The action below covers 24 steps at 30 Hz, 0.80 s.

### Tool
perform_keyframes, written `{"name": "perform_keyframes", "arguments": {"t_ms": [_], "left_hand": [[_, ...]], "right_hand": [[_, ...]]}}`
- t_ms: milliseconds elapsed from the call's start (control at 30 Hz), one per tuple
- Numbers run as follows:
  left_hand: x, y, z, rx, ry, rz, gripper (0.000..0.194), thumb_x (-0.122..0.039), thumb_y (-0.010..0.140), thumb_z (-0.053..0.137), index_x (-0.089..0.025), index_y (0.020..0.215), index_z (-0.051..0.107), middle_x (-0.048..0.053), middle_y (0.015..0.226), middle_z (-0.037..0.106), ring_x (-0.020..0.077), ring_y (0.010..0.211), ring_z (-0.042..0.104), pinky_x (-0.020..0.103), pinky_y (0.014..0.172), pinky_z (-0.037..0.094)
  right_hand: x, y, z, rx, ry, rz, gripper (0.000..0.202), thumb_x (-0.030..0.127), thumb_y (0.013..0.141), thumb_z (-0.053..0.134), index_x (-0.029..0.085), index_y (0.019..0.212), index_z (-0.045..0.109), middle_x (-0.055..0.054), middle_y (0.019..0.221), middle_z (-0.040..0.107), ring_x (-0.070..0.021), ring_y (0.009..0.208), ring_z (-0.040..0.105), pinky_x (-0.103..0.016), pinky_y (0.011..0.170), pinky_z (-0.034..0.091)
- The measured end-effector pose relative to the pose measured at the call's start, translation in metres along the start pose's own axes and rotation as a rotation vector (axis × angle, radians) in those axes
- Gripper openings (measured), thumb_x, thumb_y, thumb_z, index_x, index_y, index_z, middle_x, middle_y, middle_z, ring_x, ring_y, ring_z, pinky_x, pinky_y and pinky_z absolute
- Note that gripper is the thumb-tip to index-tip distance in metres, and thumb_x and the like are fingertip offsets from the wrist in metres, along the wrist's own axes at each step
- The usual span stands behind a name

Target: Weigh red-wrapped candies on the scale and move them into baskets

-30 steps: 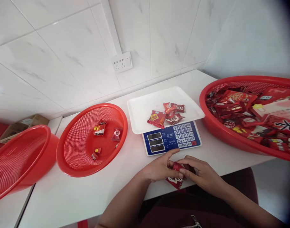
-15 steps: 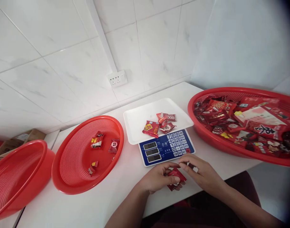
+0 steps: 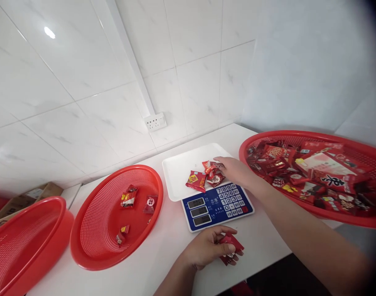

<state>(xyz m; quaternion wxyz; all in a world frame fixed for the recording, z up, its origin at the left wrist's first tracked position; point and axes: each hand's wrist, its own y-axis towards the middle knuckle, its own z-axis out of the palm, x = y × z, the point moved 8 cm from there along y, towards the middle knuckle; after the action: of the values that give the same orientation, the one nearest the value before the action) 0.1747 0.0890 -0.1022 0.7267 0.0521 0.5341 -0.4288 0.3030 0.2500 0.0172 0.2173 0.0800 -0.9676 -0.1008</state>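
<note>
My left hand [image 3: 204, 248], low over the table in front of the scale, is closed around red snack packets [image 3: 231, 243], thumb on top. My right hand [image 3: 235, 169] reaches over the white weighing tray [image 3: 177, 176], its fingers bent over a small red-and-brown snack packet [image 3: 217, 165] in the pile; its thumb is mostly hidden. Beside that lie a red packet with a yellow print [image 3: 195, 181] and a dark red packet with a white label [image 3: 216, 179]. The tray rests on a blue digital scale [image 3: 214, 201] with lit displays and a keypad.
A red basket [image 3: 298, 135] heaped with red packets stands on the right. Left of the scale, another red basket [image 3: 92, 230] holds a few packets. A further red basket [image 3: 56, 209] is at the far left, near a cardboard box [image 3: 49, 190]. A socket [image 3: 155, 121] sits on the tiled wall.
My right hand has left my left hand and moved up and forward onto the packets on the tray. My left hand still holds its packets. The view has tilted upward slightly.
</note>
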Motion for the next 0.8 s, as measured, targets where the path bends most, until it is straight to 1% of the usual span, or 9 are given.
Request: {"name": "perform_keyframes", "arguments": {"t_ms": [133, 233, 300, 400, 500, 633, 700, 733, 800], "left_hand": [[-0.001, -0.001, 0.001, -0.006, 0.011, 0.002, 0.066, -0.043, 0.054, 0.083, -0.013, 0.107, 0.058, 0.008, 0.08, 0.069, 0.0143, 0.062, 0.062, 0.029, 0.06, 0.048], [-0.002, -0.001, 0.002, -0.004, 0.016, 0.001, 0.066, -0.043, 0.055, 0.083, -0.013, 0.108, 0.058, 0.008, 0.08, 0.069, 0.0144, 0.062, 0.062, 0.029, 0.061, 0.048], [-0.003, -0.001, 0.001, -0.008, 0.02, -0.003, 0.066, -0.043, 0.055, 0.082, -0.013, 0.109, 0.058, 0.008, 0.081, 0.069, 0.0143, 0.062, 0.062, 0.029, 0.061, 0.048], [-0.005, -0.002, 0.0, -0.028, 0.041, -0.012, 0.064, -0.043, 0.058, 0.081, -0.013, 0.11, 0.057, 0.008, 0.082, 0.069, 0.0137, 0.061, 0.061, 0.028, 0.059, 0.047], [-0.007, -0.004, 0.001, -0.05, 0.068, -0.019, 0.061, -0.042, 0.061, 0.079, -0.013, 0.11, 0.057, 0.008, 0.084, 0.069, 0.0129, 0.061, 0.061, 0.027, 0.06, 0.047], [-0.01, -0.005, 0.004, -0.028, 0.087, -0.02, 0.058, -0.041, 0.066, 0.076, -0.014, 0.113, 0.055, 0.008, 0.087, 0.068, 0.0138, 0.069, 0.061, 0.028, 0.065, 0.047], [-0.009, -0.005, 0.006, -0.009, 0.093, -0.025, 0.058, -0.041, 0.068, 0.075, -0.015, 0.115, 0.055, 0.008, 0.088, 0.068, 0.0145, 0.072, 0.061, 0.028, 0.066, 0.047], [-0.009, -0.005, 0.005, -0.007, 0.097, -0.029, 0.058, -0.041, 0.068, 0.075, -0.015, 0.116, 0.055, 0.008, 0.088, 0.068, 0.0148, 0.073, 0.061, 0.029, 0.067, 0.047], [-0.008, -0.004, 0.004, -0.014, 0.106, -0.034, 0.06, -0.044, 0.068, 0.075, -0.015, 0.116, 0.054, 0.009, 0.089, 0.068, 0.0154, 0.073, 0.061, 0.029, 0.067, 0.047]], "right_hand": [[-0.001, 0.002, 0.003, 0.011, -0.017, -0.007, 0.037, 0.012, 0.08, 0.047, 0.022, 0.114, 0.059, -0.007, 0.11, 0.065, -0.0231, 0.095, 0.062, -0.031, 0.073, 0.048], [0.002, -0.002, -0.006, -0.02, -0.03, 0.022, 0.033, 0.013, 0.081, 0.046, 0.021, 0.111, 0.058, -0.01, 0.11, 0.061, -0.0226, 0.085, 0.063, -0.031, 0.069, 0.048], [0.003, -0.009, -0.02, -0.086, -0.023, 0.049, 0.031, 0.016, 0.084, 0.045, 0.02, 0.111, 0.058, -0.011, 0.11, 0.059, -0.0235, 0.085, 0.063, -0.033, 0.071, 0.049], [-0.006, -0.028, -0.056, -0.245, 0.015, 0.057, 0.032, 0.019, 0.085, 0.045, 0.021, 0.114, 0.057, -0.011, 0.112, 0.058, -0.0254, 0.096, 0.061, -0.036, 0.081, 0.048], [-0.036, -0.05, -0.095, -0.333, -0.012, 0.09, 0.035, 0.021, 0.086, 0.046, 0.019, 0.12, 0.055, -0.013, 0.119, 0.057, -0.0268, 0.109, 0.055, -0.037, 0.092, 0.043], [-0.099, -0.074, -0.137, -0.333, -0.267, 0.284, 0.044, 0.018, 0.087, 0.043, 0.014, 0.131, 0.048, -0.017, 0.128, 0.052, -0.0316, 0.119, 0.046, -0.043, 0.097, 0.037], [-0.123, -0.08, -0.142, -0.269, -0.355, 0.321, 0.045, 0.016, 0.088, 0.04, 0.012, 0.132, 0.046, -0.018, 0.133, 0.048, -0.0333, 0.124, 0.04, -0.045, 0.099, 0.033], [-0.131, -0.082, -0.138, -0.204, -0.363, 0.311, 0.044, 0.017, 0.088, 0.04, 0.013, 0.131, 0.048, -0.017, 0.133, 0.049, -0.0323, 0.124, 0.041, -0.043, 0.099, 0.034], [-0.143, -0.084, -0.118, -0.02, -0.342, 0.273, 0.038, 0.02, 0.086, 0.044, 0.019, 0.122, 0.057, -0.011, 0.124, 0.058, -0.0275, 0.113, 0.052, -0.037, 0.09, 0.043]]}}
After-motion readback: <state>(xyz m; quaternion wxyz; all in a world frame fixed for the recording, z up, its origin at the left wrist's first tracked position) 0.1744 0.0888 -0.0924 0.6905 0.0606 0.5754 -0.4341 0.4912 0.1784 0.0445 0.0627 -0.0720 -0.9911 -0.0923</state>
